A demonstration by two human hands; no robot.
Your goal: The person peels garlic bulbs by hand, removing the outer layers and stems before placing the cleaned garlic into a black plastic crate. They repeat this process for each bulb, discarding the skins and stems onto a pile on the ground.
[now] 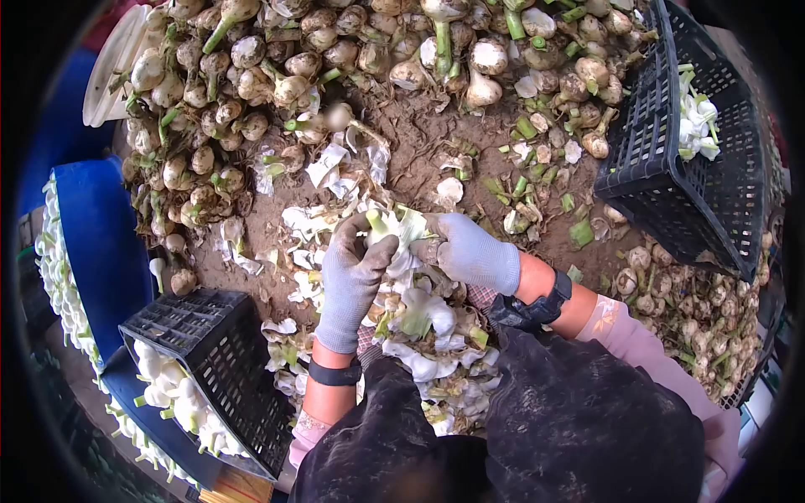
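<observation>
My left hand [350, 267], in a dirty grey work glove, is closed around a garlic bulb [377, 224] with a short green stem stub. Loose white-green skin [411, 231] spreads from the bulb toward my right hand [471, 251]. That gloved hand pinches the skin between thumb and bent fingers. The glove and skin hide most of the bulb. Beneath both hands, peeled garlic skins [419, 318] cover the ground between my dark-clad knees.
Unpeeled, soil-covered garlic [335, 54] is heaped ahead. A black crate [251, 369] with clean white bulbs stands at left, beside a blue container [96, 243]. Another black crate [671, 201] at right holds some white garlic. More dirty bulbs [696, 314] lie below it. Cut stem pieces [581, 233] litter the soil.
</observation>
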